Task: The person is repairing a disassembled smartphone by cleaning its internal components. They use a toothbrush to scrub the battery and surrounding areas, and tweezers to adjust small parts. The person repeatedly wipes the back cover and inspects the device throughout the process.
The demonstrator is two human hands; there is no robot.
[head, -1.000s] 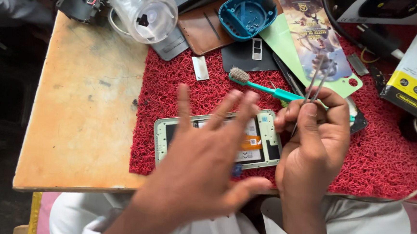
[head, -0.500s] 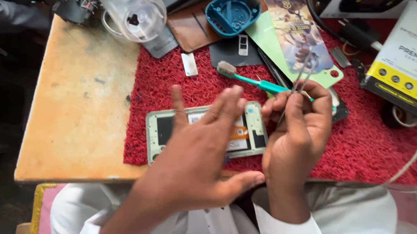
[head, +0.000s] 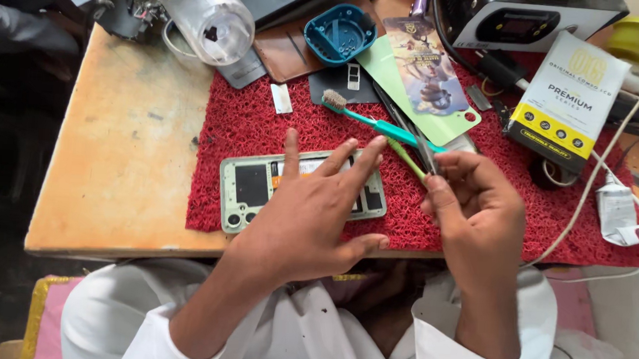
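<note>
A person in white sleeves works at a wooden bench [head: 113, 167], where an opened phone [head: 260, 187] lies flat on a red bristle mat [head: 264, 124], its pale green frame turned inside up and its camera end toward the bench's bare side. The left hand [head: 310, 216] spreads its fingers wide over the phone's middle and right half, fingertips resting on or just above it; it grips nothing, and the flat spread looks meant to pin the light frame so it does not slide on the mat. The right hand [head: 477, 204] is closed around a pair of tweezers [head: 421, 149], pinched between thumb and forefinger, along with what appears to be a thin green stick; the tips angle up and away from the phone, just beside its right end. Whether the tweezers hold any small part cannot be told.

A teal toothbrush [head: 371, 122] lies on the mat just behind the phone, bristles up, near at hand for dusting. Further back sit a blue plastic tray [head: 339, 33], a clear bottle [head: 200, 9] on its side, a long green card [head: 421, 82] and a white and yellow box [head: 568, 99]. A white cable [head: 600, 189] trails across the mat's right side, well apart from the phone.
</note>
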